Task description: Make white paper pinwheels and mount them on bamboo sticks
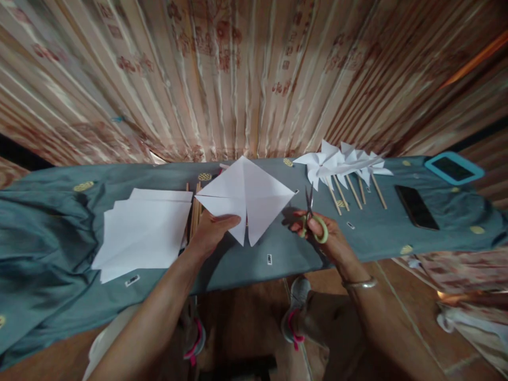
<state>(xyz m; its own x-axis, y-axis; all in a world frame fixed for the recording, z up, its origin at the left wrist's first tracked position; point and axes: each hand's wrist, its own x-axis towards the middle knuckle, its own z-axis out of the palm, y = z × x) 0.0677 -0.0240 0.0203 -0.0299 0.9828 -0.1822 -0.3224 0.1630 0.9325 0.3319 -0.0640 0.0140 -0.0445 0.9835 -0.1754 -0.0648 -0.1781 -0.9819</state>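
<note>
My left hand (210,227) pinches the lower left edge of a white square paper (262,196), its thumb on top. The paper is turned like a diamond, with one slit from the bottom corner and another from the left corner, both running toward the middle. To the right, my right hand (323,230) is closed around the yellow-green handles of a pair of scissors (310,203). The blades point away from me, apart from the paper. Behind my left hand lie several thin wooden sticks (195,211), partly covered by the paper.
A stack of white paper sheets (145,227) lies at the left. Several white paper pinwheels (341,161) on wooden sticks rest at the back right. Farther right are a dark phone (416,206) and a blue-framed device (454,168). A curtain (238,79) hangs behind the cloth-covered table (242,272).
</note>
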